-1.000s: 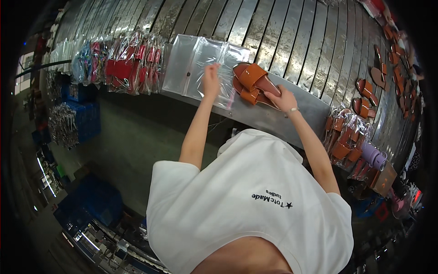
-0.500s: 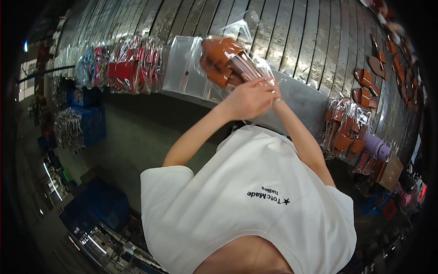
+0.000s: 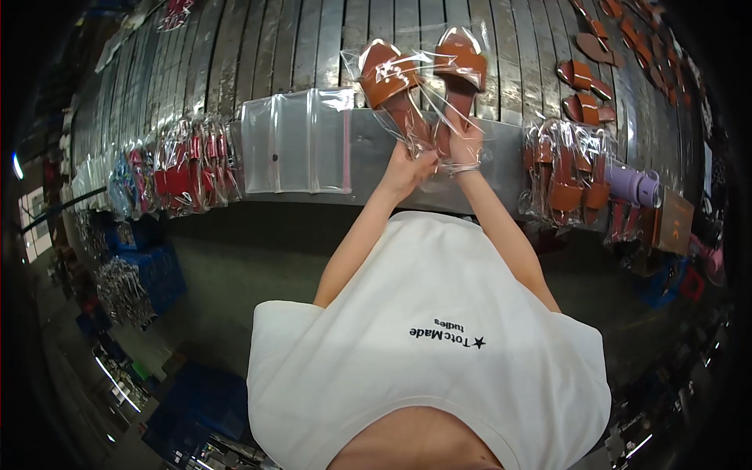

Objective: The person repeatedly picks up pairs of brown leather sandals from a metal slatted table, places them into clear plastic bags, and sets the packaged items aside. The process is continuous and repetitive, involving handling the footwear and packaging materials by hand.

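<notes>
A pair of brown slide sandals lies side by side over the slatted table, toes pointing away from me: the left sandal (image 3: 388,82) and the right sandal (image 3: 460,64). Clear plastic film from a bag (image 3: 427,64) wraps around both. My left hand (image 3: 409,169) is closed on the heel end of the left sandal through the film. My right hand (image 3: 464,146) grips the heel end of the right sandal, with film over its fingers and reaching to the wrist. Beside them on the left, flat clear bags (image 3: 298,145) lie on the grey metal ledge (image 3: 501,160).
Bagged red items (image 3: 196,168) stand in a row at the left. On the right are bagged brown sandals (image 3: 565,188), a lilac cylinder (image 3: 627,185) and a cardboard box (image 3: 674,223). Loose sandals (image 3: 581,76) lie on the slatted table (image 3: 313,47) at the far right.
The sandals were bunched together and blurred, with my hands overlapping at them. Now the sandals are spread side by side, and my hands are apart, one at each heel.
</notes>
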Demonstrator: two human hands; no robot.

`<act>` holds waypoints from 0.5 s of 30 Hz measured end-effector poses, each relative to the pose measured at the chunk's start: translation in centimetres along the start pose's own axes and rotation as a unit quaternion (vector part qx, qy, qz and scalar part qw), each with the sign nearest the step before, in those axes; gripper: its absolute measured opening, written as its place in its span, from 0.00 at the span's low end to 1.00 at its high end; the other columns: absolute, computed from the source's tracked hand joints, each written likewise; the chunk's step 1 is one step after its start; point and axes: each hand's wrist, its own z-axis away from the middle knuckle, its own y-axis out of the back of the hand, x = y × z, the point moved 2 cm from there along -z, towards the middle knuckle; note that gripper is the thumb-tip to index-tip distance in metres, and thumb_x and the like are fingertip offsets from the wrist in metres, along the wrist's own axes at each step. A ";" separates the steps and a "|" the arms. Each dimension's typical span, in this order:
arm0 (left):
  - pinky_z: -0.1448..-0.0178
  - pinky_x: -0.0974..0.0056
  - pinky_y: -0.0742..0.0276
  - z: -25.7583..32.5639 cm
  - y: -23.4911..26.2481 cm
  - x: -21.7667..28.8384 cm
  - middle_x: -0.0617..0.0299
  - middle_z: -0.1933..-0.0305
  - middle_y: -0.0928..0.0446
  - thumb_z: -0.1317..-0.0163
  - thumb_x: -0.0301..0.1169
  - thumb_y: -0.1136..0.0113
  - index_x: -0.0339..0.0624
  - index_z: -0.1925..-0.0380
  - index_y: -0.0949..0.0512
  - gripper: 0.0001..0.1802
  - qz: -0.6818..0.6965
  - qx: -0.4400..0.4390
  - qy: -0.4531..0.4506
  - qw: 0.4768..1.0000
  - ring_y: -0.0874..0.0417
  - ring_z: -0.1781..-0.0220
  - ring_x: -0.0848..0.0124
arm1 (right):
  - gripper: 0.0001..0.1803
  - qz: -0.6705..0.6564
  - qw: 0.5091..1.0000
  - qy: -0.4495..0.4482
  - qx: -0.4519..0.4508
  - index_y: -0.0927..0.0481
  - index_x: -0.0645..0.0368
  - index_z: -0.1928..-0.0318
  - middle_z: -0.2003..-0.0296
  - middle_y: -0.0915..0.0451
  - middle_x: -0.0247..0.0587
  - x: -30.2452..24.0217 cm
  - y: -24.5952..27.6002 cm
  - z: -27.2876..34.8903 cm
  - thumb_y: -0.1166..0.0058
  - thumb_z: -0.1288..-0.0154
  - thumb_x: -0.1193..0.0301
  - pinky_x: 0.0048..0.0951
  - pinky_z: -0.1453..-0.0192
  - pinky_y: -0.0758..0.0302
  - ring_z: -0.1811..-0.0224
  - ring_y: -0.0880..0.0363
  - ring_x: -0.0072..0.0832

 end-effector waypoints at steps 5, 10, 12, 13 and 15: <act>0.60 0.68 0.22 0.2 2.5 -3.4 0.57 0.62 0.23 0.56 0.15 0.37 0.37 0.56 0.31 0.25 -0.129 0.066 0.012 0.989 0.19 0.63 0.68 | 0.52 0.405 0.902 0.043 -0.140 0.42 0.67 0.41 0.46 0.34 0.59 4.6 5.2 0.3 0.27 0.68 0.65 0.39 0.43 0.32 0.43 0.33 0.49; 0.58 0.67 0.22 -2.4 2.9 -3.6 0.54 0.64 0.23 0.48 0.16 0.44 0.29 0.58 0.31 0.15 -0.148 0.203 -0.007 0.968 0.19 0.64 0.69 | 0.44 0.460 0.839 0.280 -0.081 0.44 0.59 0.37 0.39 0.42 0.59 4.6 3.6 -1.8 0.38 0.56 0.69 0.47 0.39 0.39 0.37 0.42 0.52; 0.60 0.67 0.21 -2.5 4.8 -3.9 0.54 0.64 0.22 0.43 0.19 0.48 0.27 0.59 0.30 0.11 -0.044 0.199 -0.008 0.979 0.19 0.66 0.69 | 0.38 0.576 0.748 0.326 -0.049 0.43 0.53 0.36 0.38 0.42 0.57 4.7 3.5 -2.0 0.44 0.47 0.67 0.53 0.39 0.43 0.36 0.41 0.46; 0.61 0.68 0.20 -1.6 5.7 -3.7 0.51 0.61 0.22 0.39 0.22 0.51 0.26 0.59 0.29 0.10 -0.105 0.171 -0.007 0.980 0.17 0.66 0.67 | 0.31 0.609 0.708 0.358 -0.025 0.37 0.50 0.37 0.39 0.39 0.54 4.4 3.5 -1.8 0.47 0.42 0.65 0.57 0.40 0.45 0.37 0.39 0.43; 0.61 0.68 0.20 0.1 6.4 -3.2 0.50 0.60 0.21 0.38 0.23 0.51 0.26 0.59 0.28 0.10 -0.195 0.185 0.018 0.963 0.17 0.65 0.66 | 0.17 0.598 0.716 0.315 -0.173 0.28 0.51 0.55 0.45 0.32 0.42 2.9 3.2 1.1 0.43 0.47 0.67 0.56 0.40 0.47 0.40 0.37 0.41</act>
